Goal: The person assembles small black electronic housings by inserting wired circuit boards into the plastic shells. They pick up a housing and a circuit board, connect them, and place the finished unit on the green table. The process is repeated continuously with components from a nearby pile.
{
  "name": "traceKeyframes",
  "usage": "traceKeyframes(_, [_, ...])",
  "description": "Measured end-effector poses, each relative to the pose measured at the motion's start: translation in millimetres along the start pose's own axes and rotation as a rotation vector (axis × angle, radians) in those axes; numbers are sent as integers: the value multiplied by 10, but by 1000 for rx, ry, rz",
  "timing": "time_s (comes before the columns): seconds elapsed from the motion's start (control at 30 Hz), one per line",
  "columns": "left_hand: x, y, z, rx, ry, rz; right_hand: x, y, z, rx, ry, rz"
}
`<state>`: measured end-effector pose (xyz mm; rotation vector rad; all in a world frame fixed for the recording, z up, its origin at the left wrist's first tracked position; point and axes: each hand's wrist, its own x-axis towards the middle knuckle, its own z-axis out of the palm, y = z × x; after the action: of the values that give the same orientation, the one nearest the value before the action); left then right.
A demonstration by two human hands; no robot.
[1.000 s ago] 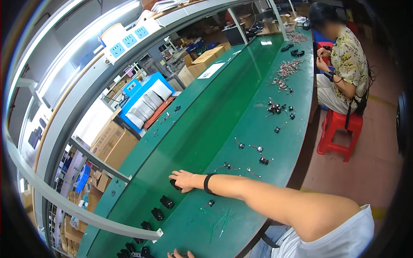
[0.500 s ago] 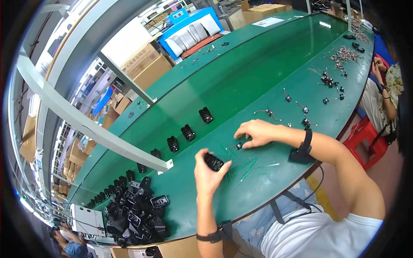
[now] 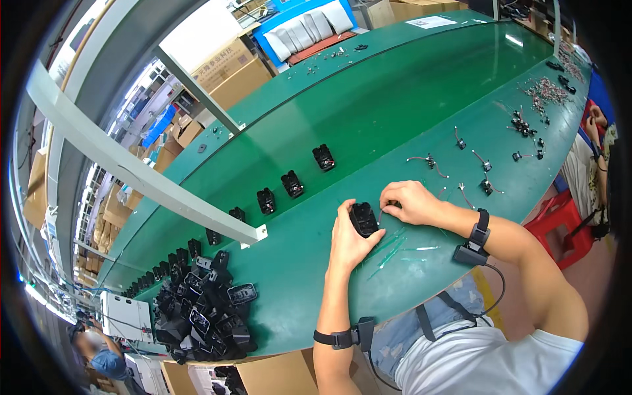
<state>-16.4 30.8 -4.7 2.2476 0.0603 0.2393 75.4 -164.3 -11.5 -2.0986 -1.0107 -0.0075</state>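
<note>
My left hand [image 3: 349, 238] is wrapped round a black plastic housing [image 3: 364, 220], its open hollow side facing up. Close at its right, my right hand [image 3: 411, 203] has its fingertips pinched together on a small wired component, mostly hidden by the fingers; a bit of its red wire [image 3: 380, 216] shows beside the housing. Thin green strips [image 3: 390, 255] lie on the table just below both hands. Further right are loose small black components with red and white wires, one of them a wired component [image 3: 430, 162] beyond my right hand.
A heap of black housings [image 3: 201, 309] covers the table at left. Several housings [image 3: 291, 184] stand in a row along the green belt [image 3: 368, 118]. A grey metal post [image 3: 151, 171] slants over the left side. Another person sits at far right near a red stool [image 3: 559, 224].
My right hand has picked the small wired component off the table and pinched it. My left hand has brought the housing up and right, close to it. The view has shifted slightly.
</note>
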Motion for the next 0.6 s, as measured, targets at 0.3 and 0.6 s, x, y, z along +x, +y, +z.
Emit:
traceKeyframes(0.3, [-40, 73, 2, -210, -54, 80, -7, -43, -118, 767, -19, 129])
traceKeyframes(0.6, [-50, 50, 113, -320, -34, 64, -77, -289, -169, 555, -13, 60])
